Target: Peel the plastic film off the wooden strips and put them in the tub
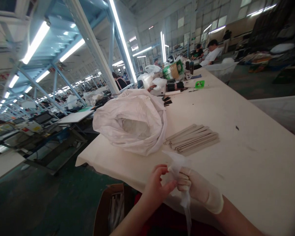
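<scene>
My right hand (195, 186), in a whitish glove, is closed around a thin translucent plastic bag (178, 161). The bag's top flares out above the fist, and its narrow tail hangs below, past the table edge. My bare left hand (158, 185) is just beside it, fingers curved and thumb held apart from them. Its fingertips are at the bag's left side; whether they touch it I cannot tell. Just beyond my hands, a bundle of flat greyish strips (193, 137) lies on the table. To its left sits a large white sack (130, 123), its mouth rolled back over pale translucent contents.
The cream-covered table (248, 164) runs away from me. Toward its far end are plastic bags (159, 85), a green-and-brown carton (171, 70) and a green tray (200, 84). An open cardboard box (100, 209) stands below the near edge. People sit farther back.
</scene>
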A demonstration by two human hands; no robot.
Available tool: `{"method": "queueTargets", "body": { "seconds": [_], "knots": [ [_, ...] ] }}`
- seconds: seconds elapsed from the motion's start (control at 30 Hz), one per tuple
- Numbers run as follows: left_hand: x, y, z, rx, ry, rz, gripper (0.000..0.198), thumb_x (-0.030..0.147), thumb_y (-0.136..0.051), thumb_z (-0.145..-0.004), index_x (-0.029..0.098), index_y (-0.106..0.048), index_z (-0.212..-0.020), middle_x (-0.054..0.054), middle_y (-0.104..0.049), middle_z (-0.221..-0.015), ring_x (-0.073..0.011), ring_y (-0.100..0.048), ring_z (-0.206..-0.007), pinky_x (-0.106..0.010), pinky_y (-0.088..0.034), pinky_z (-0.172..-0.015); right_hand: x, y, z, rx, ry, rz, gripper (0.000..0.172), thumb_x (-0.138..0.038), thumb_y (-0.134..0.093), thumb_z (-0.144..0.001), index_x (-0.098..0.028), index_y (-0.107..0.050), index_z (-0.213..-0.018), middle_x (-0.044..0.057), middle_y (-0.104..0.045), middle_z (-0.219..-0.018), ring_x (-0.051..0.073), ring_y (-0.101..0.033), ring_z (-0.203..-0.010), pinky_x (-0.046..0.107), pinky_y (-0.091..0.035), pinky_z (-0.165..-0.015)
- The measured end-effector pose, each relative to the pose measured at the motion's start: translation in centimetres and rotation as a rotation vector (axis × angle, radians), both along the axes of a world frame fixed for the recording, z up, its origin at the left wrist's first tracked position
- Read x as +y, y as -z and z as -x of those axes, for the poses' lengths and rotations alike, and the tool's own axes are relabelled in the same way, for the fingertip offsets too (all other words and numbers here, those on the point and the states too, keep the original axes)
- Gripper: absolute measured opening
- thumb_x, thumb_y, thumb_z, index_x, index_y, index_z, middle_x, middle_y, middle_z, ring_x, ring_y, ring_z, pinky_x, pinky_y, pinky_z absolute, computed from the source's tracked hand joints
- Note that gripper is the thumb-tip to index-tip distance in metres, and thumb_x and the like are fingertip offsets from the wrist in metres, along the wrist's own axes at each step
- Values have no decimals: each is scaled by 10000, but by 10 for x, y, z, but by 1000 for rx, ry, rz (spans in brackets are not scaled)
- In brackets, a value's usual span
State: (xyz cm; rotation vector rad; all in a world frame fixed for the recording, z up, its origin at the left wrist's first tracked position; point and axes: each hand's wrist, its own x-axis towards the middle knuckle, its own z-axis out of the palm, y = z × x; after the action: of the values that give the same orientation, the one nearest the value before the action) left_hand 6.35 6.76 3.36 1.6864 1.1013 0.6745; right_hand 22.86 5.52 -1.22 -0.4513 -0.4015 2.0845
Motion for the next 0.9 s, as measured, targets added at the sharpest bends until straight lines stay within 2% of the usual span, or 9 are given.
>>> {"method": "queueTargets", "body": {
  "seconds": [0.07,0.1,0.23,0.33,0.4,0.53,0.67,0.77,0.9],
  "knots": [
    [2,-6,-4,15,21,-90,98,260,-640,-743,175,-610,-780,-73,-593,-1065,-195,-520,-965,-296,-384,-793,-6,1,-2,-61,15,67,412,-302,-699,-775,-185,-377,-546,-106,-266,-436,48,-168,-387,176,-244,-387],
    [3,-9,-5,-13,15,-68,119,274,-631,-757,173,-583,-719,-52,-606,-941,-172,-526,-880,-281,-385,-754,-8,0,-3,-72,10,98,421,-310,-707,-771,-184,-377,-541,-103,-272,-435,49,-178,-390,175,-249,-389],
    [13,-20,-4,-356,-58,384,327,434,-665,-758,182,-469,-686,71,-413,-538,-68,-353,-498,-201,-284,-501,-21,1,-6,40,-146,132,474,-331,-758,-757,-174,-372,-533,-103,-283,-417,36,-188,-387,143,-237,-381],
    [25,-35,2,-680,-113,699,361,344,-730,-721,184,-409,-685,109,-353,-510,-25,-269,-421,-164,-222,-439,-33,9,-6,275,-267,110,332,-264,-754,-789,-135,-496,-626,-112,-316,-416,18,-209,-362,118,-207,-361],
    [34,-44,6,-790,-180,749,328,241,-743,-701,171,-423,-704,93,-442,-562,-5,-290,-417,-147,-251,-441,-40,14,-7,427,-275,117,199,-237,-716,-834,-106,-584,-762,-115,-347,-438,8,-261,-355,107,-211,-359],
    [41,-44,5,-729,-312,497,285,259,-745,-696,153,-491,-772,45,-571,-659,6,-323,-417,-137,-250,-428,-47,18,-11,597,-127,172,184,-246,-669,-880,-69,-626,-910,-122,-348,-464,-3,-367,-378,95,-264,-386],
    [26,-20,-17,-292,-214,207,285,304,-626,-783,146,-573,-1014,52,-563,-595,-46,-354,-400,-181,-277,-415,-45,16,-7,554,5,253,211,-227,-770,-786,-106,-620,-872,-128,-378,-475,0,-427,-408,93,-347,-445],
    [7,-6,-32,63,-11,28,361,213,-508,-828,122,-584,-1169,-26,-660,-729,-138,-573,-640,-273,-468,-662,-45,16,3,419,90,311,284,-296,-824,-714,-135,-593,-748,-98,-486,-513,9,-472,-443,99,-400,-482],
    [-19,-5,-40,222,153,-56,397,185,-413,-874,127,-570,-1234,-139,-642,-1181,-233,-566,-1100,-375,-400,-986,-47,13,13,91,236,172,296,-399,-791,-726,-151,-649,-807,-27,-624,-614,90,-569,-534,194,-467,-530]
  ]
}}
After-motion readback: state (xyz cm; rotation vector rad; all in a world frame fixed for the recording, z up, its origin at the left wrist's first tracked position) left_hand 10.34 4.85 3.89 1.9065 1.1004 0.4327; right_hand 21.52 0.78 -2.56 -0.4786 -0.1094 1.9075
